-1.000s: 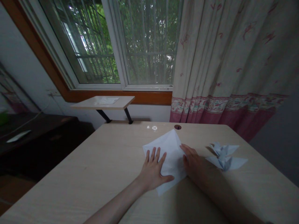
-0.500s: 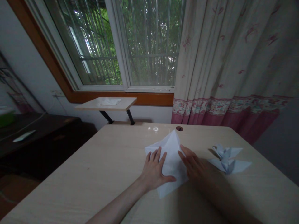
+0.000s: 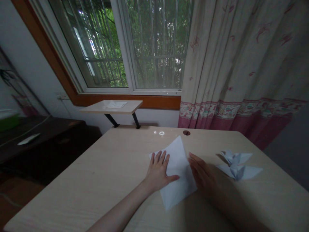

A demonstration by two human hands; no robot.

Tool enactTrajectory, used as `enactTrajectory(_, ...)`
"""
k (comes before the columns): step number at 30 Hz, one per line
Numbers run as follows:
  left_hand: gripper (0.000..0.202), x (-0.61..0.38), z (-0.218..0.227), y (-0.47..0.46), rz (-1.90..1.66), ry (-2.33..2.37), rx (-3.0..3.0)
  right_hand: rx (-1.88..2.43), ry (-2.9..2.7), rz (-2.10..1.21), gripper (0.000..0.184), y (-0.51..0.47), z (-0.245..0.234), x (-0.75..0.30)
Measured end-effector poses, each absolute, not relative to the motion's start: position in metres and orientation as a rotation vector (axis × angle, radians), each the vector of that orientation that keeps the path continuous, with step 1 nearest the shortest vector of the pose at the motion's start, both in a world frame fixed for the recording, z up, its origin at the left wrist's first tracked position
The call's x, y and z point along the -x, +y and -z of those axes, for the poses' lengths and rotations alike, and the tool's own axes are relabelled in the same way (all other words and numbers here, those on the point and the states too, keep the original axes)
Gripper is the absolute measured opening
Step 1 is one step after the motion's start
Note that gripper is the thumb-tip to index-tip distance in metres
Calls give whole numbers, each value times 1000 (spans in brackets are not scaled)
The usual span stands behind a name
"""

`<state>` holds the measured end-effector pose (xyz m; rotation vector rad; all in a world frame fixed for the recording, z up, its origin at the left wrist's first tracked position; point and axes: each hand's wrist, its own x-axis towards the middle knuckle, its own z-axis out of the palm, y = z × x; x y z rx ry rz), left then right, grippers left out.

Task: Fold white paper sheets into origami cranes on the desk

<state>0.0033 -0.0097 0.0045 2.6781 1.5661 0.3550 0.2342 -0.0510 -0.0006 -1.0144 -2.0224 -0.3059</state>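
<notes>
Here at lower centre, the white paper (image 3: 180, 188) lies broad, little shaped yet, I'd judge; left hand (image 3: 157, 174) fingers spread on it, right hand (image 3: 204, 175) at its edge, grip unclear. Folded paper shapes (image 3: 251, 172) sit lower right, already formed.

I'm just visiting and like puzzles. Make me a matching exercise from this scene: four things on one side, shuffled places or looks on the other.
Things:
1. White sheet
2. Folded paper pieces
3. Curtain
4. Raised shelf

Places or looks:
A. Pale above, dark pink below
B. Partly covered by the spread left hand
C. On black supports, at the back of the desk
D. Lying right of the right hand

Pairs: 1-B, 2-D, 3-A, 4-C
</notes>
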Motion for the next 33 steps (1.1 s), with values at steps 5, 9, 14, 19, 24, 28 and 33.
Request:
enactTrajectory(5, 97, -3, -2, -9, -345, 1568, -2603, 1033, -1889, 261, 39, -54, -6, -228)
enactTrajectory(9, 87, -1, -1, -7, -425, 1541, -2564, 998, -1899, 256, 39, -58, -14, -224)
enactTrajectory(14, 59, 4, 8, 3, -698, 1540, -2371, 1040, -2071, 170, 43, -68, -32, -230)
enactTrajectory(19, 45, 9, 19, 16, -1135, 1541, -2012, 966, -2313, 72, 53, -71, -33, -243)
enactTrajectory(24, 37, 12, 13, 16, -1452, 1506, -1865, 727, -2457, -14, 59, -64, -17, -242)
enactTrajectory(28, 32, 13, 4, 13, -1619, 1453, -1822, 627, -2538, 62, 59, -59, -15, -240)
enactTrajectory(33, 28, 14, -5, 12, -1720, 1404, -1794, 679, -2513, 72, 54, -55, -15, -242)
